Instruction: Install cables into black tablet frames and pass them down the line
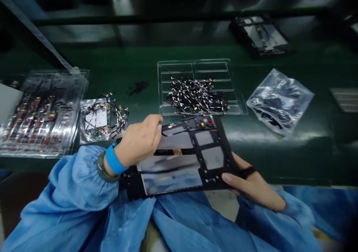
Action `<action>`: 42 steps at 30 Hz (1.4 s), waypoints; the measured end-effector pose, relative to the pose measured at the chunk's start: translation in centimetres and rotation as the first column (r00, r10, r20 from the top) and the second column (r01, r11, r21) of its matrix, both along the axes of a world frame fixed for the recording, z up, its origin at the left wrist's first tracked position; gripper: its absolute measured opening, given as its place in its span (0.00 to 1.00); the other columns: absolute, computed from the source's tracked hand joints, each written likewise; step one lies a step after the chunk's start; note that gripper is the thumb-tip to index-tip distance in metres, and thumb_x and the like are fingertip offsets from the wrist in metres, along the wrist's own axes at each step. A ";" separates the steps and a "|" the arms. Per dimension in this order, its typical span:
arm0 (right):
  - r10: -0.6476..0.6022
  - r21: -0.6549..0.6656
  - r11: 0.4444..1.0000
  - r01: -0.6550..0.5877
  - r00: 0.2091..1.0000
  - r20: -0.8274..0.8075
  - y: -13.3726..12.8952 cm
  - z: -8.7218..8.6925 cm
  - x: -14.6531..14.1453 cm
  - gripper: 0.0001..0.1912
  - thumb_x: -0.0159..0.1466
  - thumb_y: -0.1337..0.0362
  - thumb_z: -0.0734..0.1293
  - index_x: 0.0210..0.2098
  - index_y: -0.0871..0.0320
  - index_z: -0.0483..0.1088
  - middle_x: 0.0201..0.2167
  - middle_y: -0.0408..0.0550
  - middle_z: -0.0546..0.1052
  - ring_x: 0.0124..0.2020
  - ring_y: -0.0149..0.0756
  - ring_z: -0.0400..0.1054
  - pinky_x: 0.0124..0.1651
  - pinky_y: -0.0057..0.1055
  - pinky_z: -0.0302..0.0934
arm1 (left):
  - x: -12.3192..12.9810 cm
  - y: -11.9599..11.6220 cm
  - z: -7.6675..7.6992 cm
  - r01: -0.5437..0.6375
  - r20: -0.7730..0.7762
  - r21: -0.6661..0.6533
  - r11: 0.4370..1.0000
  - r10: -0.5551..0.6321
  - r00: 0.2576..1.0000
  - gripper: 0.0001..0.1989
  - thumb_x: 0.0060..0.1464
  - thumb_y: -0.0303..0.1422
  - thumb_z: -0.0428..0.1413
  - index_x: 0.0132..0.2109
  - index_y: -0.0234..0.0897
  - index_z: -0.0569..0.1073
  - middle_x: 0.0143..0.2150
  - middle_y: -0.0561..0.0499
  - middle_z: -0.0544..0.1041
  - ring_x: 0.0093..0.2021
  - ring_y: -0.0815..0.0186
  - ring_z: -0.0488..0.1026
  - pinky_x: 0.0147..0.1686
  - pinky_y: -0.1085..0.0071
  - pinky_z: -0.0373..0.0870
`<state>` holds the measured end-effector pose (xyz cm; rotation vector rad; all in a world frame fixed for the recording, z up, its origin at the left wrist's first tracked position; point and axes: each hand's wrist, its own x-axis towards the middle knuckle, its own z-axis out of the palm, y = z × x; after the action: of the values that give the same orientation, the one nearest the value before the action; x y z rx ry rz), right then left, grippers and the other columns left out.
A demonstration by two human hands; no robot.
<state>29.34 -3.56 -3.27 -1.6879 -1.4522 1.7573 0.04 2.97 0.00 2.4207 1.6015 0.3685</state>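
While right hand (250, 185) grips panel (175, 172) at frame centre, left hand (138, 142) curls fingers at its top edge, can't tell if gripping. Tray (211, 68) of cables (192, 95) just above.

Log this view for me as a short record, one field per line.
left hand: at the device's upper-left edge, grip unclear
right hand: thumb over the device's right side
held: black-framed flat device, tilted
ahead: clear tray, heaped with small cables
left side: clear trays of parts, small bag
right side: clear bag, dark contents
far right: similar framed unit
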 end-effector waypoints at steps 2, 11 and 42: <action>-0.160 -0.050 0.986 0.160 0.987 0.003 0.4 1.0 0.4 0.34 0.50 0.43 0.67 0.56 0.33 0.60 0.27 0.44 0.72 0.14 0.35 0.53 0.16 0.39 0.52 | -0.9 0.3 0.0 -0.071 0.103 0.164 0.984 0.054 0.993 0.16 0.64 0.35 0.40 0.51 0.33 0.64 0.45 0.43 0.71 0.41 0.62 0.72 0.38 0.67 0.70; -0.572 0.262 0.706 0.658 0.747 -0.339 19.3 6.4 -2.3 0.10 0.63 0.67 0.58 0.25 0.55 0.59 0.23 0.40 0.63 0.13 0.20 0.43 0.17 0.30 0.37 | -8.9 1.2 -1.3 -0.353 0.061 0.104 0.930 0.348 0.935 0.15 0.63 0.37 0.44 0.48 0.32 0.68 0.46 0.40 0.71 0.52 0.54 0.66 0.53 0.54 0.65; 0.069 0.564 0.739 -0.367 0.875 0.479 16.8 5.0 -8.6 0.28 0.66 0.43 0.51 0.35 0.56 0.71 0.33 0.50 0.75 0.38 0.42 0.69 0.45 0.39 0.60 | -5.7 -0.3 -4.4 -0.182 -0.229 0.209 0.961 0.229 0.946 0.18 0.60 0.32 0.49 0.54 0.27 0.71 0.48 0.32 0.71 0.47 0.47 0.67 0.41 0.53 0.68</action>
<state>20.75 13.21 1.73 -1.5900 -2.2115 0.7811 -5.64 2.63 -4.41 2.5255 2.0235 0.2631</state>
